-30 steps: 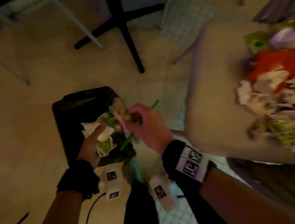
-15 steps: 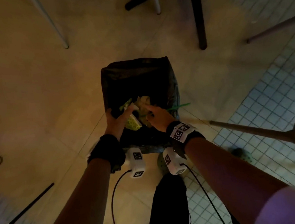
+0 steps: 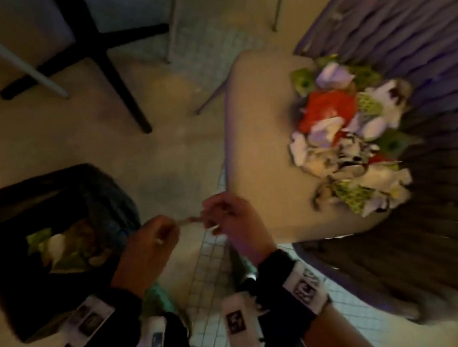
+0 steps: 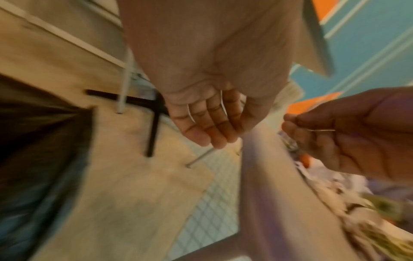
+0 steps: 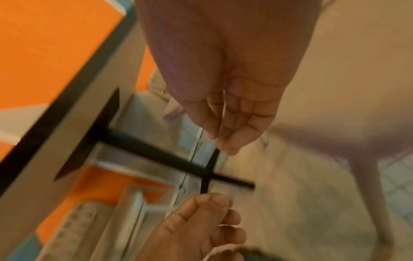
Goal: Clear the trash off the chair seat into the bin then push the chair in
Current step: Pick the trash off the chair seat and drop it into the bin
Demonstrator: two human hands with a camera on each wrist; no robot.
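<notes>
A pile of crumpled trash (image 3: 352, 140), with white, red and green wrappers, lies on the beige chair seat (image 3: 261, 142) against its purple slatted back (image 3: 404, 33). The black bin (image 3: 57, 185) stands on the floor at the left with wrappers (image 3: 62, 243) inside. My left hand (image 3: 158, 232) and right hand (image 3: 220, 215) hover between bin and seat edge. A thin pale strand (image 3: 189, 220) stretches between them. The right wrist view shows the strand (image 5: 187, 169) running from my right hand (image 5: 223, 134) to my left hand (image 5: 214, 199). Each hand pinches one end.
A black cross-shaped table base (image 3: 107, 59) and white metal legs (image 3: 19, 64) stand on the floor beyond the bin. Another grey chair leg (image 3: 279, 3) shows at the top. White tiled floor (image 3: 216, 263) lies under my hands.
My hands have let go of the wrappers, which now lie in the bin, and have risen and moved right toward the chair seat. My view has swung back to the chair.
</notes>
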